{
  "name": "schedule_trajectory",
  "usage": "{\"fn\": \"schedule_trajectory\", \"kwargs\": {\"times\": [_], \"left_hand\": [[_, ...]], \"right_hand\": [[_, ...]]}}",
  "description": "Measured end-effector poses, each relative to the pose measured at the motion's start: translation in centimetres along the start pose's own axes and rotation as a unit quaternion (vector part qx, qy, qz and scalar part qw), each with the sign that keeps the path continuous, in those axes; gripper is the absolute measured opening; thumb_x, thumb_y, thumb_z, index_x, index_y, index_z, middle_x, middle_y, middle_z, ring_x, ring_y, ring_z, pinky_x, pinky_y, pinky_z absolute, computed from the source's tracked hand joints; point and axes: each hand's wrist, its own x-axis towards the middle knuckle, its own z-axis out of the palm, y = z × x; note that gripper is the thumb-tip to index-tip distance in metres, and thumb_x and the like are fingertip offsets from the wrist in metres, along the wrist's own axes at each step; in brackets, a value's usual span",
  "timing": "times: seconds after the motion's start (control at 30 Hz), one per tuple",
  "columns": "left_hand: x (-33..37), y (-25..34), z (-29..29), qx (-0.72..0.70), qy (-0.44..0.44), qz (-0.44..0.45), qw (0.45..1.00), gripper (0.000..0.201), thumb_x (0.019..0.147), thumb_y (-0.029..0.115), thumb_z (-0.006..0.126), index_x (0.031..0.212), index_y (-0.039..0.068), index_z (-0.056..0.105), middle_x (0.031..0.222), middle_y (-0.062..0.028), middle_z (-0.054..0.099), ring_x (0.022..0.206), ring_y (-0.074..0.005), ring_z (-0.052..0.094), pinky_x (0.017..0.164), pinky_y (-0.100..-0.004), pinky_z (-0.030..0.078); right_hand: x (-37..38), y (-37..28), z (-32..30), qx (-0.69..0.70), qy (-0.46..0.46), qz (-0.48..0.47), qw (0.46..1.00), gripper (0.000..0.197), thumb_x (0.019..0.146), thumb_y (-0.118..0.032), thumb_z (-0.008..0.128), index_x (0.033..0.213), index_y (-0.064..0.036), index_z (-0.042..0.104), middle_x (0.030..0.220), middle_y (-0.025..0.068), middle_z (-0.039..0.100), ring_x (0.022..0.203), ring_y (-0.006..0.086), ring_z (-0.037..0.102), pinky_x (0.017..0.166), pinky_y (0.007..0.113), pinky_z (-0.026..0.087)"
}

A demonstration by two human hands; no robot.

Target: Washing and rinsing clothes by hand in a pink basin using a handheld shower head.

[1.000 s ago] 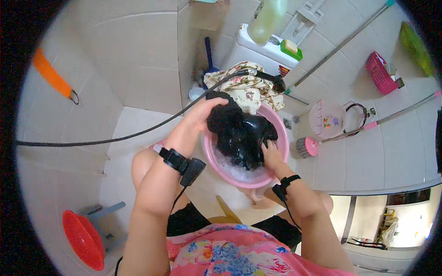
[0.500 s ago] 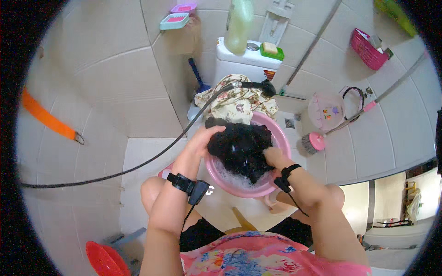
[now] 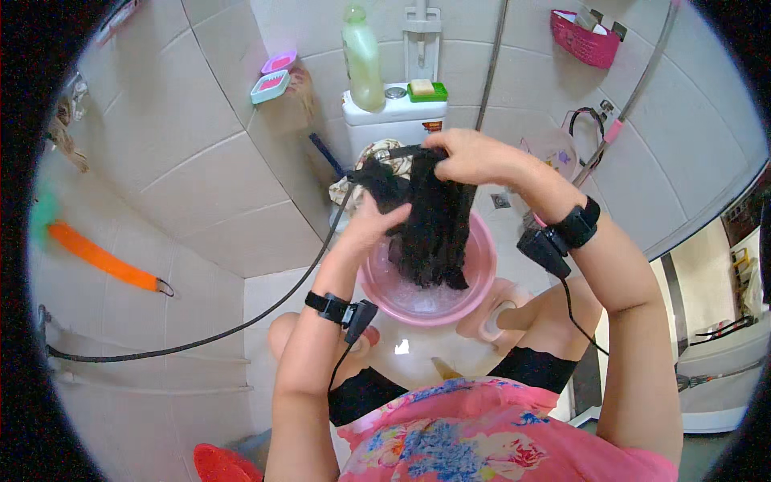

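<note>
A wet black garment [image 3: 434,221] hangs over a pink basin [image 3: 485,265], its lower end down in the foamy water [image 3: 422,302]. My right hand [image 3: 466,157] pinches the garment's top edge, lifted well above the rim. Lower and to the left, my left hand [image 3: 371,223] holds a bunched part of the same garment, thumb in front; the cloth hides its other fingers. Behind the garment lies a floral cloth [image 3: 340,191], partly covered.
Beyond the basin stands a white toilet tank [image 3: 377,120] bearing a green bottle [image 3: 365,68] and a soap bar [image 3: 421,87] in a green dish. A black hose [image 3: 241,328] curves in from the left. A red plastic item [image 3: 225,464] sits at the lower left.
My right hand has risen from the basin's right side, drawing the bunched garment up into a hanging length. My left hand keeps hold at the left. The view has shifted.
</note>
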Motion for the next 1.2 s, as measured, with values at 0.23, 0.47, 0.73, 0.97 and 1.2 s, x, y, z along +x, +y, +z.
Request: {"fn": "schedule_trajectory", "kwargs": {"times": [0.23, 0.47, 0.73, 0.97, 1.2], "left_hand": [[-0.1, -0.6, 3.2, 0.182, -0.019, 0.036, 0.982, 0.087, 0.061, 0.021, 0.087, 0.13, -0.003, 0.04, 0.128, -0.0131, 0.05, 0.119, -0.0229, 0.046, 0.103, -0.0345, 0.035], [1.2, -5.8, 3.2, 0.183, -0.001, 0.036, 0.983, 0.068, 0.066, 0.022, 0.084, 0.12, -0.003, 0.051, 0.117, -0.0121, 0.06, 0.108, -0.0231, 0.055, 0.095, -0.0334, 0.042], [3.2, -6.3, 1.5, -0.026, 0.22, 0.021, 0.975, 0.041, 0.083, 0.022, 0.068, 0.116, 0.0, 0.058, 0.106, -0.0092, 0.065, 0.095, -0.0229, 0.061, 0.085, -0.0345, 0.047], [4.1, -0.7, 1.9, -0.398, 0.149, -0.108, 0.899, 0.03, 0.088, 0.032, 0.061, 0.105, 0.008, 0.063, 0.102, -0.0073, 0.066, 0.096, -0.0231, 0.062, 0.086, -0.0367, 0.051], [4.6, -5.0, 0.6, -0.408, 0.144, -0.048, 0.9, 0.025, 0.087, 0.025, 0.06, 0.103, 0.007, 0.063, 0.1, -0.0078, 0.067, 0.092, -0.0225, 0.063, 0.082, -0.0377, 0.052]], "right_hand": [[1.5, -4.0, -3.4, 0.191, 0.092, 0.056, 0.976, 0.043, 0.07, -0.014, 0.059, 0.11, 0.0024, 0.061, 0.096, 0.0157, 0.065, 0.089, 0.0238, 0.061, 0.079, 0.032, 0.047], [1.9, -7.1, -4.0, 0.335, 0.141, 0.009, 0.932, 0.043, 0.072, -0.011, 0.058, 0.112, 0.0025, 0.06, 0.093, 0.0113, 0.064, 0.086, 0.0202, 0.059, 0.079, 0.03, 0.046], [-4.4, 0.4, -2.1, 0.533, 0.268, -0.04, 0.802, 0.039, 0.072, -0.007, 0.055, 0.11, 0.0016, 0.061, 0.095, 0.0087, 0.065, 0.088, 0.0205, 0.061, 0.08, 0.032, 0.047], [-9.1, 6.7, 12.2, 0.839, 0.125, 0.171, 0.5, 0.058, 0.079, -0.013, 0.055, 0.133, 0.0032, 0.039, 0.125, 0.0201, 0.052, 0.106, 0.0365, 0.058, 0.093, 0.051, 0.047], [-5.8, 4.4, 22.2, 0.838, 0.085, 0.239, 0.483, 0.085, 0.079, -0.074, 0.048, 0.144, -0.0205, 0.033, 0.14, 0.0169, 0.039, 0.131, 0.0386, 0.032, 0.1, 0.064, 0.029]]}}
